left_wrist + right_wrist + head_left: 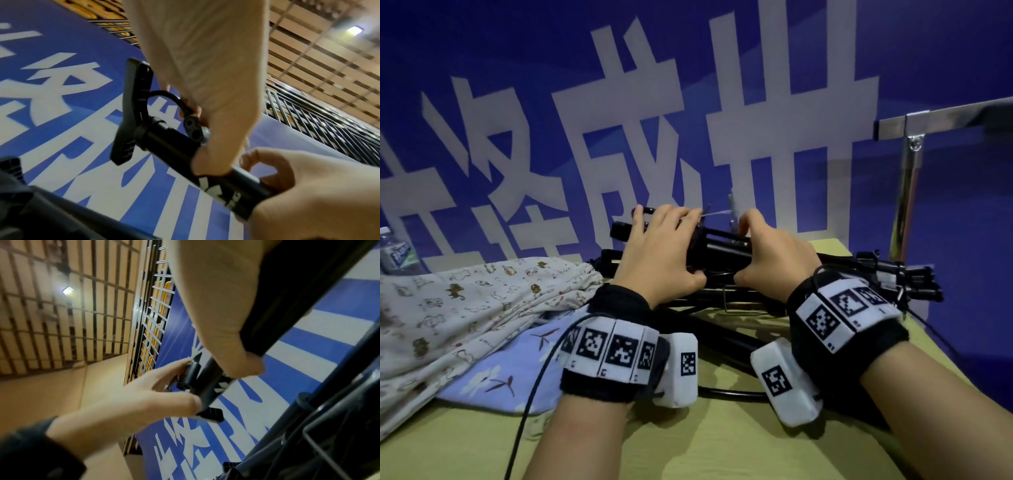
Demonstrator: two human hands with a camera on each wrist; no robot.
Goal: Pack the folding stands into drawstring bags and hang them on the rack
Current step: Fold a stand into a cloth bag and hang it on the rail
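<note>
Both hands (659, 255) (774, 263) grip one folding stand (717, 255); two bags (482, 298) nearby.

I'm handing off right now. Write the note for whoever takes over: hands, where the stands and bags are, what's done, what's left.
Left hand: grips the black folding stand near its handle end, held just above the pile.
Right hand: grips the same stand further along its tube.
More black stands lie piled on the yellow-green table, behind and right of the hands.
Bags: cream printed bag and blue floral bag lie flat on the left, apparently unfilled.
Rack: metal frame at far right; nothing seen hanging on the visible part.
Done: one stand picked up.
Left: bag each stand, draw the string, hang it.
</note>
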